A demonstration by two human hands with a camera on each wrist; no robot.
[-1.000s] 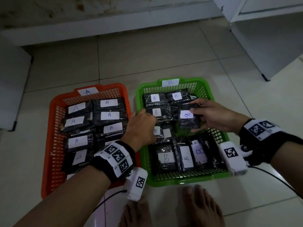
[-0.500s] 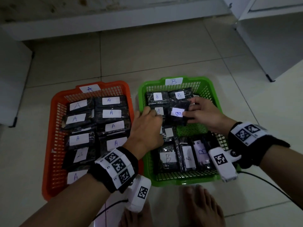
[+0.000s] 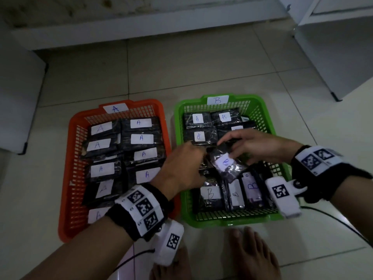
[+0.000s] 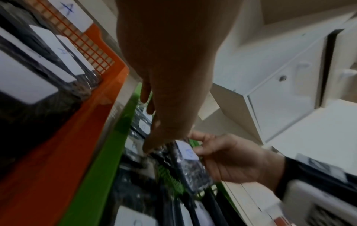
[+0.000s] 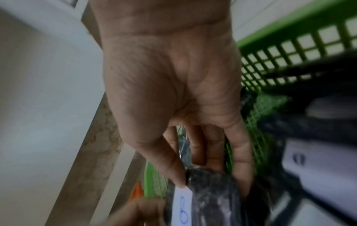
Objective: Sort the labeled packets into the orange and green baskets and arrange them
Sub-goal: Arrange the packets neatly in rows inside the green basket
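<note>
Two rectangular plastic mesh baskets side by side on the pale tiled floor [image 3: 181, 65]: orange basket [image 3: 66, 178] on the left with a white "A" tag on its far rim, green basket [image 3: 268, 122] on the right with a "B" tag.

Orange basket is filled with black shiny plastic-wrapped packets with white "A" labels [image 3: 141, 138], in two rough columns.

Green basket holds matching black packets with white "B" labels [image 3: 198, 136]: flat ones along the far end, several standing on edge at the near end.

Both hands are over the middle of the green basket on one black packet with a white "B" label [image 3: 226, 164], which is tilted and lifted above the others. Right hand [image 3: 260, 146] grips it, thumb on the top face by the label, fingers underneath. Left hand [image 3: 181, 168] has its fingers curled down at the packet's left edge, touching it; whether it actually pinches the packet cannot be told.

White cabinet [image 3: 333, 47] far right.
</note>
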